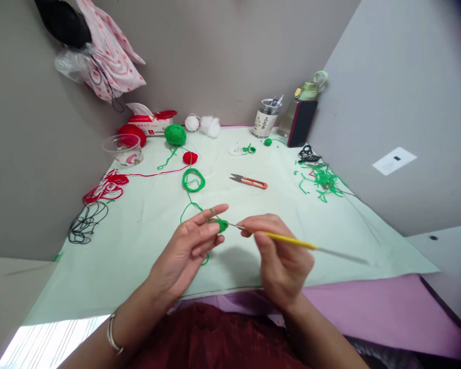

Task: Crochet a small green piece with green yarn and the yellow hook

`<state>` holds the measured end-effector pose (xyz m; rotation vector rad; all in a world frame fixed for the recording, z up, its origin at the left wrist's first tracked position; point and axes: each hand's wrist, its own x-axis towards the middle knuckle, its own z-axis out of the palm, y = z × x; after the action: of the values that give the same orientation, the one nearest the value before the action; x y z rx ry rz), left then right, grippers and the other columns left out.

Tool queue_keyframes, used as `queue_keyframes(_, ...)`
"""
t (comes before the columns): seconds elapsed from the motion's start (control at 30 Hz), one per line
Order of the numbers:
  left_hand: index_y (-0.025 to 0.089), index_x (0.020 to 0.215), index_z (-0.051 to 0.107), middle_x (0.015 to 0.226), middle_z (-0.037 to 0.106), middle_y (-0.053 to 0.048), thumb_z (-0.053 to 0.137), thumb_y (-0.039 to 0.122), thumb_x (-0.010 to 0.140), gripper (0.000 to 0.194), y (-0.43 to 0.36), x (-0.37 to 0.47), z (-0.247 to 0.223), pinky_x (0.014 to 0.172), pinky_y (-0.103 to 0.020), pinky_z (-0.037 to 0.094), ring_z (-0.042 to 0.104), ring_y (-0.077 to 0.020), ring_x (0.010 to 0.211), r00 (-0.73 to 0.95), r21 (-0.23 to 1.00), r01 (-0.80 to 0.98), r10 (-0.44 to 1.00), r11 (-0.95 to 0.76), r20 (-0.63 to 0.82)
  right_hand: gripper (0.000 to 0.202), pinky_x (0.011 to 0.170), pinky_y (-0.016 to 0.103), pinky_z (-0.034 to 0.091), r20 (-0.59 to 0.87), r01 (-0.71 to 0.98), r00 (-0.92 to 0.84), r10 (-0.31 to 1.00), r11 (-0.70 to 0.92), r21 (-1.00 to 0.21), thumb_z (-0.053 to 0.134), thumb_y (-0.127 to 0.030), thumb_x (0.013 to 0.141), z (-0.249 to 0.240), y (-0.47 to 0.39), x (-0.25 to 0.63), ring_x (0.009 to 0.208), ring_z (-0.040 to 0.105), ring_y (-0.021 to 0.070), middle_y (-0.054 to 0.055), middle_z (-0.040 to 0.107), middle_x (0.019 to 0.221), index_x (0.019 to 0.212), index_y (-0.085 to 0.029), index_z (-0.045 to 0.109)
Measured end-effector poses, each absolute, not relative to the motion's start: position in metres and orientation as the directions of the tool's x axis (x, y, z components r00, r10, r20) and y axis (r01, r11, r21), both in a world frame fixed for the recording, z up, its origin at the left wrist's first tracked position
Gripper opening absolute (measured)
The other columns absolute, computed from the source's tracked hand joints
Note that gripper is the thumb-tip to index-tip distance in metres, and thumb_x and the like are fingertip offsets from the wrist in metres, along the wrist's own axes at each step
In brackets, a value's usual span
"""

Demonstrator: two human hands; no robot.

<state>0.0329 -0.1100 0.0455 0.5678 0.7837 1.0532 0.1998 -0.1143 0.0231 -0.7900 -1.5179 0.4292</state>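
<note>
Between the thumb and fingers of my left hand [190,243] is a small green crochet piece [223,225], and a strand of green yarn runs up by the index finger. My right hand [280,256] grips a crochet hook [290,240] by its yellow handle. The hook's thin metal tip reaches the green piece; whether it is inside a stitch I cannot tell. From the left hand the green yarn leads away to a loose coil [193,180] and on toward a green yarn ball [175,135].
Orange-handled thread snips [249,181] lie mid-table. Green yarn scraps [326,179] lie at right, near a propped phone [302,123] and a bottle [292,110]. Red yarn [107,185], black cord [87,223] and a clear tub [123,151] are at left. A tissue box [153,124] stands behind.
</note>
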Motion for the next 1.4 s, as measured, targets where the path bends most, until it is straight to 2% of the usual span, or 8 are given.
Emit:
queue_keyframes(0.17,0.030,0.119,0.086,0.094,0.070,-0.001,0.093,0.028,0.079,0.041,-0.113,0.034,0.047,0.081,-0.024,0.049,0.062,-0.0135,0.084,0.216,0.845,-0.449,0.953,0.290,-0.213,0.018,0.070,0.033,0.063,0.571,-0.006,0.046,0.820,0.572,-0.821,0.063,-0.026,0.107,0.030,-0.110,0.197,0.082,0.074,0.0186,0.005,0.081,0.094,0.103,-0.025,0.080)
queue_keyframes(0.43,0.022,0.120,0.086,0.067,0.055,0.007,0.093,0.029,0.080,0.041,-0.111,0.039,0.043,0.073,-0.023,0.048,0.033,-0.0052,0.054,0.244,0.772,-0.527,0.933,0.355,-0.263,0.036,0.078,0.036,0.065,0.795,0.377,-0.068,0.603,0.753,-0.539,0.068,-0.007,0.099,0.018,-0.115,0.197,0.098,0.077,0.0222,0.008,0.082,0.114,0.122,-0.031,0.081)
queue_keyframes(0.53,0.018,0.112,0.088,0.056,0.036,0.012,0.092,0.027,0.080,0.033,-0.107,0.034,0.045,0.086,-0.027,0.055,0.019,-0.0037,0.050,0.321,0.687,-0.583,0.900,0.433,-0.296,0.029,0.076,0.033,0.063,0.715,0.218,0.039,0.698,0.692,-0.688,0.065,-0.010,0.103,0.021,-0.113,0.202,0.089,0.076,0.0187,0.006,0.082,0.103,0.117,-0.029,0.082)
queue_keyframes(0.63,0.024,0.111,0.088,0.073,0.056,0.006,0.093,0.024,0.078,0.033,-0.107,0.033,0.046,0.089,-0.025,0.054,0.036,-0.0036,0.056,0.231,0.740,-0.573,0.935,0.354,-0.268,0.021,0.070,0.030,0.060,0.525,-0.069,0.080,0.847,0.530,-0.845,0.063,-0.021,0.107,0.026,-0.110,0.202,0.076,0.071,0.0150,0.001,0.079,0.094,0.107,-0.030,0.083)
queue_keyframes(0.73,0.032,0.113,0.087,0.089,0.066,0.002,0.091,0.029,0.082,0.032,-0.111,0.034,0.042,0.079,-0.019,0.048,0.055,-0.0091,0.077,0.191,0.858,-0.444,0.963,0.257,-0.190,0.017,0.075,0.030,0.060,0.480,-0.124,0.018,0.877,0.478,-0.869,0.068,-0.026,0.105,0.027,-0.109,0.199,0.081,0.071,0.0150,0.001,0.081,0.096,0.104,-0.029,0.084)
queue_keyframes(1.0,0.038,0.115,0.086,0.093,0.060,0.001,0.085,0.035,0.089,0.025,-0.114,0.026,0.035,0.063,-0.023,0.037,0.046,-0.0114,0.075,0.152,0.954,-0.271,0.984,0.126,-0.087,0.021,0.074,0.028,0.061,0.379,-0.253,0.023,0.925,0.372,-0.893,0.061,-0.031,0.109,0.022,-0.106,0.202,0.077,0.072,0.0130,0.001,0.081,0.097,0.103,-0.027,0.081)
queue_keyframes(1.27,0.032,0.116,0.085,0.087,0.060,0.003,0.088,0.024,0.086,0.031,-0.115,0.033,0.034,0.070,-0.021,0.043,0.046,-0.0094,0.070,0.026,0.971,-0.236,0.999,0.030,-0.025,0.025,0.081,0.032,0.064,0.773,0.326,-0.103,0.625,0.756,-0.568,0.060,-0.010,0.104,0.024,-0.118,0.199,0.093,0.078,0.0190,0.008,0.082,0.105,0.120,-0.023,0.075)
queue_keyframes(1.4,0.028,0.125,0.082,0.081,0.062,0.005,0.092,0.031,0.082,0.045,-0.113,0.037,0.038,0.072,-0.021,0.048,0.042,-0.0057,0.060,0.164,0.865,-0.437,0.967,0.246,-0.193,0.028,0.079,0.034,0.064,0.833,0.483,-0.142,0.534,0.772,-0.413,0.065,-0.008,0.101,0.019,-0.117,0.196,0.098,0.078,0.0225,0.010,0.082,0.108,0.117,-0.025,0.079)
